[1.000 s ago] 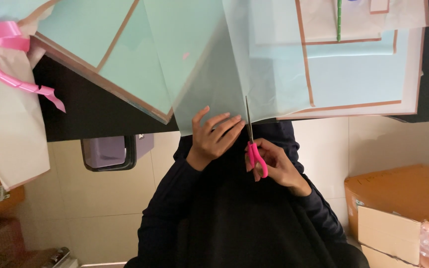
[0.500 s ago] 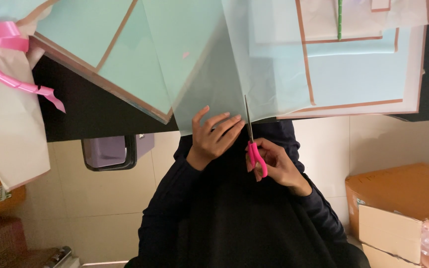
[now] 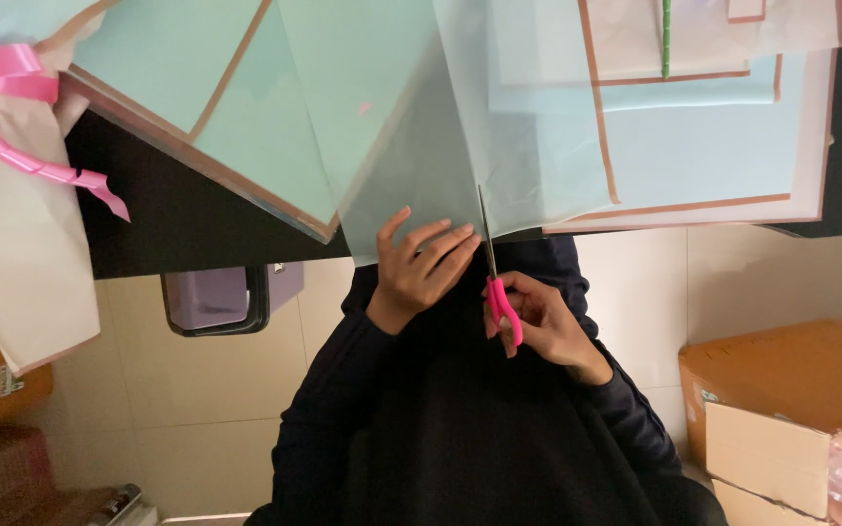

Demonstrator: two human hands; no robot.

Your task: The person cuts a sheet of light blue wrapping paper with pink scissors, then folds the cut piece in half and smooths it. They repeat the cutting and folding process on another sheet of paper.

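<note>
Two of my hands work one sheet. The fingers of my right hand [image 3: 543, 326] are curled shut through the loops of the pink-handled scissors [image 3: 497, 282], thumb on one side and the others wrapped round the grip, so the narrow steel blades point away from me and bite into the near edge of the sheet. How far the blades stand apart I cannot tell; they look like one thin line.

My left hand [image 3: 421, 268] lies flat, fingers together and stretched, pressed on the translucent pale green wrapping sheet [image 3: 411, 146] just beside the blades. It rests there to keep the thin film taut and still, so the cut runs straight rather than crumpling. The sheet's near edge hangs over the rim of the black table [image 3: 177, 219], which gives the scissors room beneath.

Further out, more pale green sheets with brown borders [image 3: 694, 136] lie spread over the table. A pink ribbon bow [image 3: 7, 83] sits at the far left on white tissue paper [image 3: 12, 253]. A brown cardboard box [image 3: 791, 409] stands on the tiled floor [image 3: 197, 390] near my right side, a purple bin [image 3: 221, 297] under the table.
</note>
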